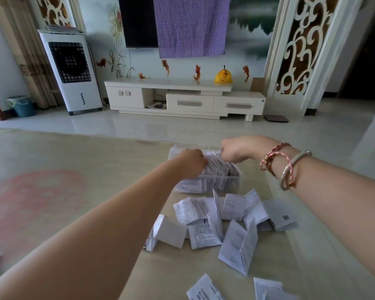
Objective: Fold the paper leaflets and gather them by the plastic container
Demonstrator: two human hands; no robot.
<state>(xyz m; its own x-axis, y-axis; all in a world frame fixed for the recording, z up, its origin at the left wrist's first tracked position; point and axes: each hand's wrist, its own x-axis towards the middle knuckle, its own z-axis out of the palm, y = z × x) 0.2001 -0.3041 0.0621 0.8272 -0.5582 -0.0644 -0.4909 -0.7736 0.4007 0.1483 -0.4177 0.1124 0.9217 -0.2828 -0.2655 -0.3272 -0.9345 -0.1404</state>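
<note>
Both the left hand (191,162) and right hand (233,151) dug, fingers curled, into white folded paper leaflets (217,169) packed inside the clear plastic container (206,187), and any tug risked spilling them among the loose leaflets (214,217) just beside it on the beige surface (117,161).

Dense print on the leaflets (192,210) (too small and blurred), nothing legible anywhere.
</note>
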